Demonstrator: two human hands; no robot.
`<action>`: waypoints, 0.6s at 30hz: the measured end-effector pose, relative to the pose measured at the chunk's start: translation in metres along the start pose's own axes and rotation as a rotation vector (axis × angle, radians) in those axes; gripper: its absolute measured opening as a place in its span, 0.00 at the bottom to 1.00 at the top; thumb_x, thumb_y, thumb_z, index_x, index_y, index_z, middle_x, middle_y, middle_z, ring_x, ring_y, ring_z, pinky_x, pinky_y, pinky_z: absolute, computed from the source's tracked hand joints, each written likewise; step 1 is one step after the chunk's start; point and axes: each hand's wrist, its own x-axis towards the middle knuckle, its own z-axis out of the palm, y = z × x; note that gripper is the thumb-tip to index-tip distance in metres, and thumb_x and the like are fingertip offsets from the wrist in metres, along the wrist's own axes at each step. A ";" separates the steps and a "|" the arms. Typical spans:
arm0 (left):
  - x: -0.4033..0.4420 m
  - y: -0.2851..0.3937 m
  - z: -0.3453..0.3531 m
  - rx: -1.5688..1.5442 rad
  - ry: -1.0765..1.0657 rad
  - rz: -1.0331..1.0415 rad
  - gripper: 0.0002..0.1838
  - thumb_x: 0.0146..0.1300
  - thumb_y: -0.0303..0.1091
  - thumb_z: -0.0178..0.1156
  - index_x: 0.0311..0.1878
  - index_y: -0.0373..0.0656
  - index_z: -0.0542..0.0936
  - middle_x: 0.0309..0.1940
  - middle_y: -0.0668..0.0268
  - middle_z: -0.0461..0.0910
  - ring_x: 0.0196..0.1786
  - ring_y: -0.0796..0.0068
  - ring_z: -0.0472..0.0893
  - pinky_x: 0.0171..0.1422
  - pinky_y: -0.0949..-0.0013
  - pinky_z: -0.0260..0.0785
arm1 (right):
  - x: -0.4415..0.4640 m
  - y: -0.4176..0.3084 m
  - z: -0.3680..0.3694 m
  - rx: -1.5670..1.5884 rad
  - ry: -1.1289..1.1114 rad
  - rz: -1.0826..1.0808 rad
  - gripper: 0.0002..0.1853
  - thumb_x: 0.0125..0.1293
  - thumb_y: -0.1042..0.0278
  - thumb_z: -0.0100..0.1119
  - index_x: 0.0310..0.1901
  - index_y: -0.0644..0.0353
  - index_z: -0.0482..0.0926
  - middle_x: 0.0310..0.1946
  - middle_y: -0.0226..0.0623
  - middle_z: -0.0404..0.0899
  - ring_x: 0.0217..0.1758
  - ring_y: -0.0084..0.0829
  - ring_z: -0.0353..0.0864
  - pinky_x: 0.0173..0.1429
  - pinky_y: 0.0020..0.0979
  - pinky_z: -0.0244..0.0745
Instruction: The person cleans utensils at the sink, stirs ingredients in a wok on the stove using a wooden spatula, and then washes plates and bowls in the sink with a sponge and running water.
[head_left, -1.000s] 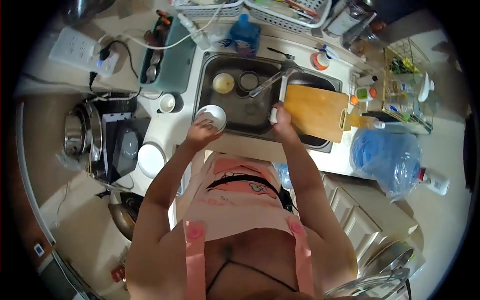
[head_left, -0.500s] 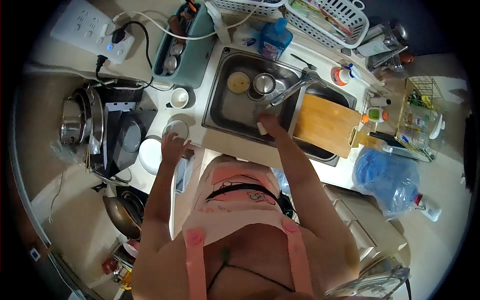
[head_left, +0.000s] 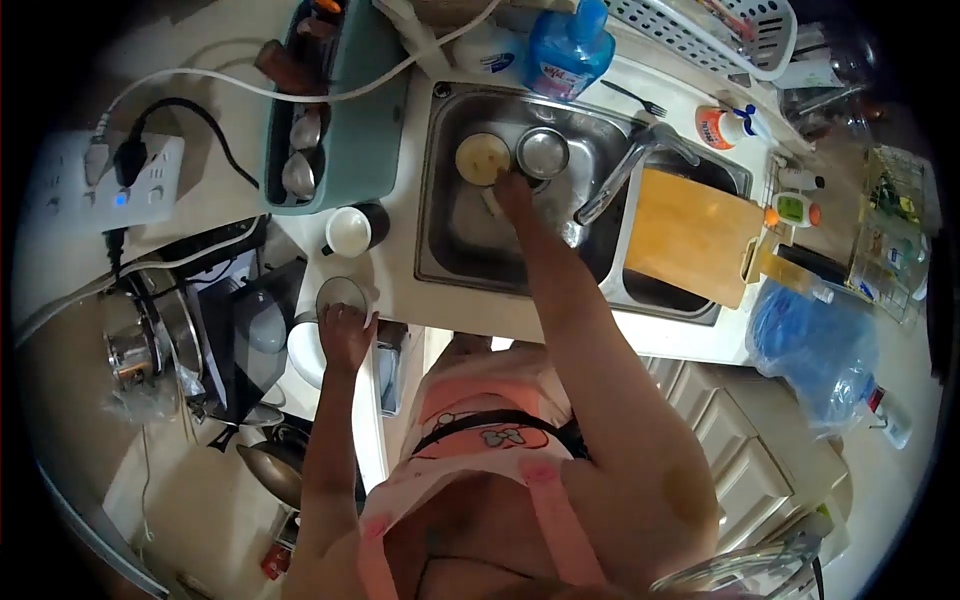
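Note:
On the counter left of the sink, my left hand [head_left: 345, 333] rests at the near edge of a small round bowl [head_left: 342, 294]; whether its fingers grip the rim is unclear. My right hand [head_left: 514, 196] reaches into the left basin of the steel sink [head_left: 460, 262], its fingers closed on a white block [head_left: 492, 203], mostly hidden. Just beyond the hand lie a pale yellow round dish [head_left: 482, 159] and a round metal cup [head_left: 543, 153]. A larger white bowl [head_left: 305, 355] is partly behind my left hand.
A faucet [head_left: 625, 170] extends over the sink. The wooden board [head_left: 690, 235] covers part of the right basin. A white mug [head_left: 348, 231] stands beside the green utensil holder [head_left: 365, 120]. Blue bottle [head_left: 568, 55] and fork [head_left: 637, 98] are behind the sink. Power strip [head_left: 110, 180] is at left.
My left hand has carried the bowl from the sink edge to the left counter. My right hand has moved from the sink's divider deeper into the left basin with the white block. The view has shifted.

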 end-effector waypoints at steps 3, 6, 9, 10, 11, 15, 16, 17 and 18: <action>-0.001 0.000 0.006 -0.036 0.019 0.008 0.15 0.55 0.44 0.70 0.23 0.43 0.81 0.29 0.63 0.81 0.43 0.58 0.79 0.59 0.50 0.69 | -0.003 -0.001 0.001 -0.250 0.182 -0.197 0.15 0.72 0.64 0.48 0.39 0.63 0.82 0.32 0.52 0.84 0.33 0.52 0.85 0.35 0.53 0.79; -0.003 -0.001 0.005 -0.076 -0.005 -0.003 0.17 0.55 0.46 0.70 0.22 0.44 0.80 0.28 0.62 0.79 0.41 0.57 0.79 0.54 0.51 0.69 | -0.018 -0.003 -0.009 -0.318 0.167 -0.206 0.15 0.71 0.63 0.48 0.39 0.64 0.83 0.31 0.52 0.84 0.32 0.52 0.84 0.35 0.53 0.78; -0.006 0.002 -0.001 -0.142 -0.081 -0.047 0.19 0.53 0.49 0.70 0.21 0.44 0.78 0.26 0.61 0.78 0.40 0.56 0.78 0.50 0.51 0.68 | -0.066 -0.006 -0.031 -0.248 0.075 -0.136 0.16 0.71 0.61 0.48 0.41 0.63 0.82 0.31 0.52 0.83 0.34 0.52 0.84 0.37 0.53 0.79; -0.008 0.002 -0.003 -0.169 -0.112 -0.068 0.20 0.53 0.50 0.71 0.21 0.44 0.78 0.25 0.60 0.77 0.39 0.55 0.78 0.49 0.51 0.68 | -0.081 0.005 -0.030 -0.340 0.040 -0.182 0.16 0.71 0.60 0.48 0.42 0.62 0.82 0.32 0.52 0.83 0.34 0.52 0.85 0.38 0.53 0.79; -0.012 -0.001 -0.003 -0.156 -0.118 -0.033 0.21 0.52 0.53 0.71 0.25 0.44 0.79 0.28 0.61 0.78 0.39 0.54 0.78 0.48 0.50 0.68 | -0.096 0.017 -0.032 -0.432 0.006 -0.231 0.16 0.71 0.59 0.47 0.43 0.62 0.82 0.32 0.51 0.83 0.35 0.52 0.85 0.39 0.54 0.79; -0.012 0.017 -0.022 -0.182 0.118 -0.028 0.20 0.53 0.52 0.72 0.33 0.45 0.79 0.37 0.59 0.79 0.38 0.54 0.79 0.46 0.52 0.70 | -0.148 0.048 -0.067 -0.438 0.054 -0.103 0.17 0.72 0.57 0.48 0.45 0.60 0.81 0.34 0.51 0.84 0.38 0.52 0.85 0.43 0.52 0.81; -0.008 0.025 -0.026 -0.224 0.134 -0.020 0.19 0.52 0.50 0.73 0.33 0.45 0.79 0.37 0.59 0.79 0.38 0.54 0.79 0.45 0.53 0.70 | -0.156 0.051 -0.081 -0.335 0.056 0.021 0.18 0.71 0.55 0.49 0.44 0.62 0.82 0.35 0.53 0.84 0.41 0.53 0.85 0.47 0.53 0.80; -0.003 0.036 -0.029 -0.267 0.148 -0.008 0.18 0.52 0.49 0.73 0.34 0.45 0.80 0.37 0.58 0.79 0.38 0.54 0.79 0.44 0.54 0.71 | -0.165 0.055 -0.095 -0.228 0.059 0.149 0.20 0.71 0.53 0.50 0.42 0.63 0.83 0.37 0.54 0.84 0.44 0.54 0.85 0.50 0.53 0.79; 0.003 0.051 -0.031 -0.310 0.161 0.003 0.18 0.51 0.47 0.74 0.34 0.45 0.80 0.37 0.58 0.79 0.38 0.55 0.80 0.43 0.55 0.71 | -0.174 0.054 -0.114 -0.120 0.063 0.273 0.22 0.70 0.51 0.52 0.41 0.65 0.83 0.39 0.56 0.84 0.47 0.56 0.84 0.54 0.53 0.78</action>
